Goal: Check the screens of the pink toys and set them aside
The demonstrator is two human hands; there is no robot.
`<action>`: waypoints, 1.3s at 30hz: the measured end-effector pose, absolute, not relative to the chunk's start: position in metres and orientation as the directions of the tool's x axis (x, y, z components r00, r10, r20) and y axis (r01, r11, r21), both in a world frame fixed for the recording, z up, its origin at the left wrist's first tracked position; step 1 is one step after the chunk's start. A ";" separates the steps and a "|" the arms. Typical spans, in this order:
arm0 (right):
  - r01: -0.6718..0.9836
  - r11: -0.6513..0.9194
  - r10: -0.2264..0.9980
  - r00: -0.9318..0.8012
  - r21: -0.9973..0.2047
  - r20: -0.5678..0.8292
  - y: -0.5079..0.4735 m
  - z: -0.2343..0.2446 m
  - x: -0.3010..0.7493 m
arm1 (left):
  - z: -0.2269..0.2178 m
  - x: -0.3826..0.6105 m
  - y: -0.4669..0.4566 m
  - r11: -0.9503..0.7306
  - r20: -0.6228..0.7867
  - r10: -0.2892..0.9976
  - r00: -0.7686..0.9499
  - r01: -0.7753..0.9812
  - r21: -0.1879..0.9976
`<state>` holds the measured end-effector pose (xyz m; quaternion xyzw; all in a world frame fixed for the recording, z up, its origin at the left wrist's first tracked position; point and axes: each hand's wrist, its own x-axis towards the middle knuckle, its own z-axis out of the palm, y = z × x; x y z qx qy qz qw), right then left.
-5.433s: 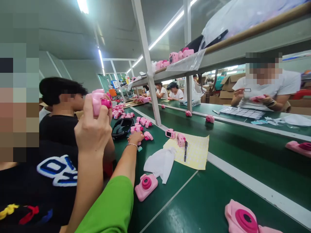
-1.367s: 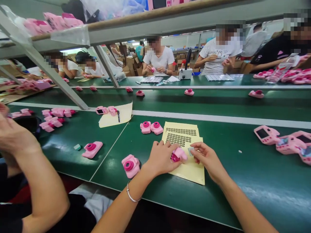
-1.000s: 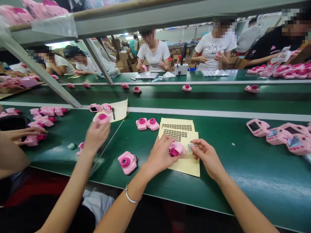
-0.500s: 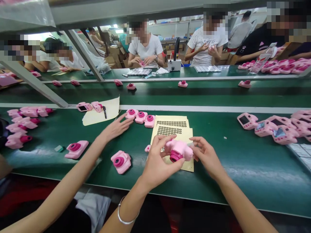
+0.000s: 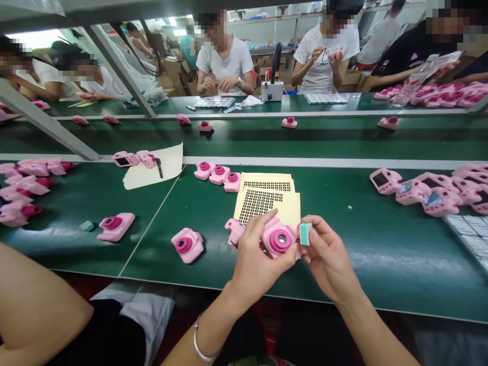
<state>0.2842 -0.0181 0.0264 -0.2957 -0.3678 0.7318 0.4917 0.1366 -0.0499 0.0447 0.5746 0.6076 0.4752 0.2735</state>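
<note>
Both hands at work over a green bench (image 5: 362, 264): a person's left hand (image 5: 255, 259) curls around a pink toy camera (image 5: 280, 236), thumb low by its front, while the right hand (image 5: 330, 256) pinches a small green-and-white block (image 5: 305, 234) just beside it. The camera is held near the body side of the yellow sheets (image 5: 287, 208) printed with black squares; its exact height above them cannot be told, nor whether the right fingertips touch its side.

Good handling here would seem to call for a firm left hold on the camera's edges, fingers clear of the lens. The block is probably best pinched by its sides, leaving 1 flat face free, and any contact made lightly, since the rounded shell looks apt to roll in the fingers. Room is tight: another pink camera (image 5: 234, 231) lies by the left fingers, and a little clearance should spare it a knock.

The held camera shows a pale pink body with soft corners and a deep pink ring around its lens, whose centre catches a bright glint. It is tilted, lens toward the viewer; the fingers hide part of its left side. To the left, 3 matching cameras (image 5: 218, 174) sit in a row, lenses up.
</note>
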 end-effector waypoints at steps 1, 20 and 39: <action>-0.510 -0.258 0.939 -0.332 -0.820 -0.089 -0.018 0.026 0.283 | 0.046 0.136 -0.051 -0.083 0.167 0.969 -0.182 0.397 0.914; -0.630 -0.393 0.916 -0.335 -0.670 -0.222 -0.022 0.017 0.276 | 0.061 0.139 -0.052 0.221 -0.221 0.972 -0.080 -0.009 0.975; -0.168 0.104 0.891 -0.423 -0.980 0.167 -0.012 0.035 0.297 | 0.063 0.131 -0.051 0.162 -0.163 0.987 -0.013 0.184 0.969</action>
